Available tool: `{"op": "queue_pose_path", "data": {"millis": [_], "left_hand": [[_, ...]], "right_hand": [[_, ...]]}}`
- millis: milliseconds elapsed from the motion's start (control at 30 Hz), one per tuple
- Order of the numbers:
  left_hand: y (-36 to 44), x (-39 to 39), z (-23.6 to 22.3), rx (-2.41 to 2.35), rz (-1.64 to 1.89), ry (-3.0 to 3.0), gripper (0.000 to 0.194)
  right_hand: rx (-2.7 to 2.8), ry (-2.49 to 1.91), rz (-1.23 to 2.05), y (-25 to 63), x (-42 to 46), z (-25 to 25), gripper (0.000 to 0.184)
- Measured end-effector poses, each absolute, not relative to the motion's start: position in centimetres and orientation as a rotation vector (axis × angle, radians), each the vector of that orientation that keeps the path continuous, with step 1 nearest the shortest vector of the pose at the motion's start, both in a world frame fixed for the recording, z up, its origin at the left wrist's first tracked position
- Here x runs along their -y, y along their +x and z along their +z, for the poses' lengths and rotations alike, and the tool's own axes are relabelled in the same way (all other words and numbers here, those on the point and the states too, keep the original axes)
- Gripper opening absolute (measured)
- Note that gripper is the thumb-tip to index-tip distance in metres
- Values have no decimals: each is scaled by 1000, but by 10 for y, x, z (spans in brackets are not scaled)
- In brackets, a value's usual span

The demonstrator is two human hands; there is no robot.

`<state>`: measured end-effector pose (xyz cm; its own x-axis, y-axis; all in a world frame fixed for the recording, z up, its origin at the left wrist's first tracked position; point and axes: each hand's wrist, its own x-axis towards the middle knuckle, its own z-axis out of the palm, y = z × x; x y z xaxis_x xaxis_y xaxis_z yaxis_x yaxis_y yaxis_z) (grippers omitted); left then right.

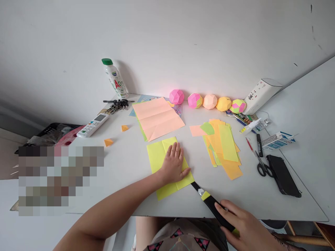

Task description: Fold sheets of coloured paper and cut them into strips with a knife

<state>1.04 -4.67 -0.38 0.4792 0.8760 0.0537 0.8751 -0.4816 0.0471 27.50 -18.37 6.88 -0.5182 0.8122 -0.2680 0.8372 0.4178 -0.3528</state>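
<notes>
Fingers (173, 150) of the left hand (171, 168) are lying flat and slightly spread, grasping nothing and resting on a creased yellow-green paper sheet (156, 157) near the front edge of the table (125, 164). The fingers of the right hand (238, 220) are wrapping around the handle of a black utility knife (211, 204), whose blade (195, 186) is meeting the sheet's lower right corner, though over or under it I cannot tell.

From the left, a white remote control (93, 125) is lying near two small orange paper pieces (108, 142). Behind them, a green-capped white bottle (115, 78) is standing near a bunch of keys (119, 105). A creased peach sheet (158, 118) is lying just behind the yellow-green one. Five faceted paper balls (209, 101) are sitting in a row along the wall (167, 45). In front of them, yellow-green, orange and peach paper strips (229, 143) are overlapping. Farther right, a glue bottle (250, 126), a black marker (259, 145), black-handled scissors (265, 169), a blue-and-white box (277, 140) and a black phone (284, 176) are lying close together.
</notes>
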Motion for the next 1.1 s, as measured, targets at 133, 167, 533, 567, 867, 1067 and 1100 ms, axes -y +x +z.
{"op": "queue_pose_path", "data": {"millis": [133,167,533,567,867,1067,1100], "left_hand": [[10,48,-6,-1595,146,2686,94],[10,48,-6,-1596,148,2686,94],[10,48,-8,-1615,178,2686,93],[10,48,-8,-1614,174,2688,93],[10,48,-6,-1617,138,2682,93],[11,48,-8,-1611,173,2680,93],[10,48,-7,-1610,169,2679,93]], "right_hand": [[-2581,1502,-667,273,183,72,48],[-2580,1500,-657,272,182,72,48],[-2602,1496,-593,275,182,72,49],[-2610,1498,-588,276,183,72,49],[-2720,1527,-544,275,182,68,48],[-2735,1546,-538,266,165,70,49],[-2731,1536,-537,266,164,70,49]]}}
